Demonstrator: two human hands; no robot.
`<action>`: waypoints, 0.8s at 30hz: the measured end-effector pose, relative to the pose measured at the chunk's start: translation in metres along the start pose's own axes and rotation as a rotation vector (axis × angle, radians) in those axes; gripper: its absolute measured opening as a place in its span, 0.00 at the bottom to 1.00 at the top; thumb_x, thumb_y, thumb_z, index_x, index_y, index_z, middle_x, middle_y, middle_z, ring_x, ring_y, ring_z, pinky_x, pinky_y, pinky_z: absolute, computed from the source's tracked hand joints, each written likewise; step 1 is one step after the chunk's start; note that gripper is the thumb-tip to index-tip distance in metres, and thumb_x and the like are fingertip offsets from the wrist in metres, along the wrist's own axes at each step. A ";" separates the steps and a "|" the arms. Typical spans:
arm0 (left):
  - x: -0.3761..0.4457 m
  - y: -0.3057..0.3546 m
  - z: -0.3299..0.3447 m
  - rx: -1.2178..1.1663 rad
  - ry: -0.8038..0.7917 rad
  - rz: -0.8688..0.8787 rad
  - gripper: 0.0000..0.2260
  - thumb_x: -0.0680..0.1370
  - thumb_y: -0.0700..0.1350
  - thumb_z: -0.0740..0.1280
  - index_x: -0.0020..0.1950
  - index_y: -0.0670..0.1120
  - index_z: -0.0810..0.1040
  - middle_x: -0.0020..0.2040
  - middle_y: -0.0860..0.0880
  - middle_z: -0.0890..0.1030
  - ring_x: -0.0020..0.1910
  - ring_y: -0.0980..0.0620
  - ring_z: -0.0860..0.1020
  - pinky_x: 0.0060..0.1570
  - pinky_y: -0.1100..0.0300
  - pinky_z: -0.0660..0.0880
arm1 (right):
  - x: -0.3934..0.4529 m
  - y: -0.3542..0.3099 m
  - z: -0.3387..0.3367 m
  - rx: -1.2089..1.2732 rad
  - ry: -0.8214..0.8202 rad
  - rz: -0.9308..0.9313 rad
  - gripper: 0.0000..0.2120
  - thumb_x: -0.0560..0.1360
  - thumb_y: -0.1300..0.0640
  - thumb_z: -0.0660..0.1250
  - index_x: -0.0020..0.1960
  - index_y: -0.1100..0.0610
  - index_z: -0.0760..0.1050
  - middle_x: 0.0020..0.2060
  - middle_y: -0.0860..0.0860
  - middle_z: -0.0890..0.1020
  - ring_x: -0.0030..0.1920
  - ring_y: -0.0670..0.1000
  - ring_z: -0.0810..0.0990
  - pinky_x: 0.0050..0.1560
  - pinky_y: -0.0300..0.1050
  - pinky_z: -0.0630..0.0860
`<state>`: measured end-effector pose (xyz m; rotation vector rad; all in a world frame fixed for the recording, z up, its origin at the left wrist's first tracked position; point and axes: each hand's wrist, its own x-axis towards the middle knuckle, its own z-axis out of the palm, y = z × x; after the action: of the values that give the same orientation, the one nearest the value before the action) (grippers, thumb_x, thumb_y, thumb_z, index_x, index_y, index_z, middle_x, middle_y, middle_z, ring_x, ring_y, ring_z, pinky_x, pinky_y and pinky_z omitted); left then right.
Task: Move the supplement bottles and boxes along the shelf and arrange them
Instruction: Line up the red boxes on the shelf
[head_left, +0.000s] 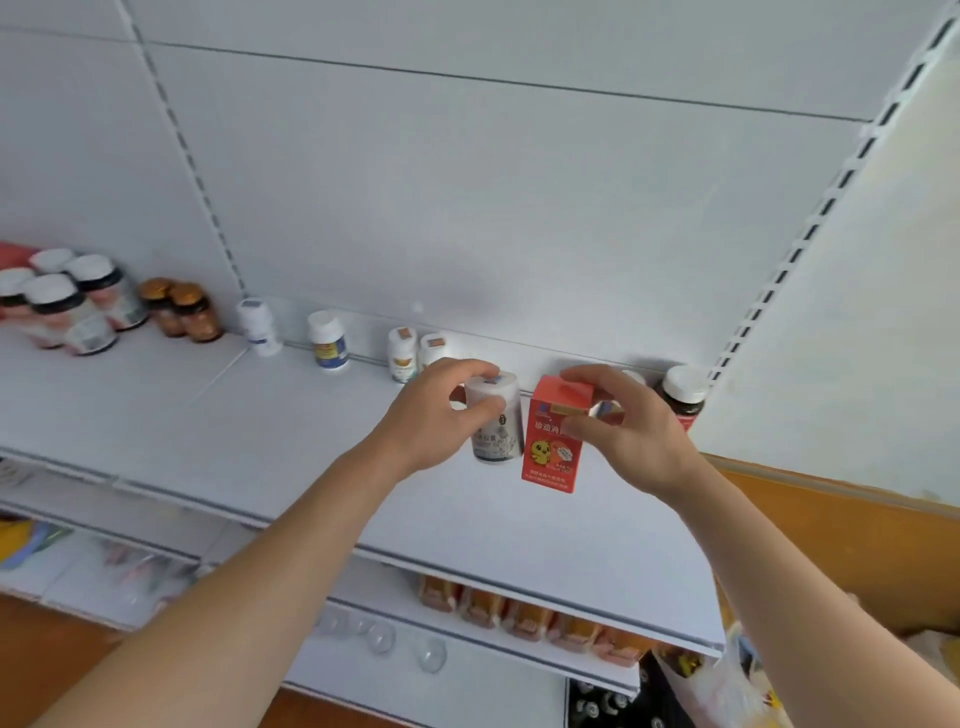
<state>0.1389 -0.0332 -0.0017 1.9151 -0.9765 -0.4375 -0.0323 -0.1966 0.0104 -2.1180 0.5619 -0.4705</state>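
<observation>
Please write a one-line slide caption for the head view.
Left hand holds a white bottle, right hand a red box, above the white shelf.

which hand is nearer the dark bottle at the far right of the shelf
Right. The right hand, gripping the red box, is just left of the dark bottle; the left hand is farther left.

On the white metal shelf (260, 447), my left hand (431, 415) grips a white cylindrical bottle (496, 421) just left of the red cardboard box (553, 441) under my right hand (623, 421), dark white-capped jar (683, 395) behind right.
</observation>
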 end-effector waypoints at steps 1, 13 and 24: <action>-0.008 -0.002 -0.006 -0.009 0.018 -0.011 0.14 0.77 0.50 0.69 0.63 0.55 0.78 0.61 0.58 0.75 0.54 0.62 0.78 0.48 0.69 0.71 | 0.000 -0.006 0.008 0.015 -0.024 -0.015 0.18 0.73 0.57 0.72 0.60 0.44 0.77 0.53 0.41 0.80 0.52 0.40 0.78 0.49 0.33 0.74; -0.088 -0.035 -0.099 -0.102 0.052 -0.098 0.14 0.77 0.48 0.71 0.62 0.55 0.79 0.60 0.54 0.79 0.57 0.55 0.78 0.56 0.51 0.78 | -0.006 -0.085 0.090 0.054 -0.191 -0.115 0.13 0.76 0.55 0.70 0.57 0.41 0.76 0.53 0.44 0.82 0.55 0.43 0.78 0.54 0.43 0.76; -0.161 -0.092 -0.213 -0.169 0.097 -0.117 0.12 0.75 0.49 0.72 0.58 0.57 0.80 0.52 0.56 0.83 0.51 0.60 0.80 0.48 0.60 0.78 | -0.025 -0.169 0.206 0.103 -0.197 -0.108 0.14 0.76 0.57 0.69 0.59 0.45 0.78 0.53 0.44 0.81 0.56 0.44 0.78 0.55 0.42 0.76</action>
<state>0.2162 0.2379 0.0172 1.8280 -0.7430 -0.4749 0.0907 0.0401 0.0330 -2.0732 0.3058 -0.3384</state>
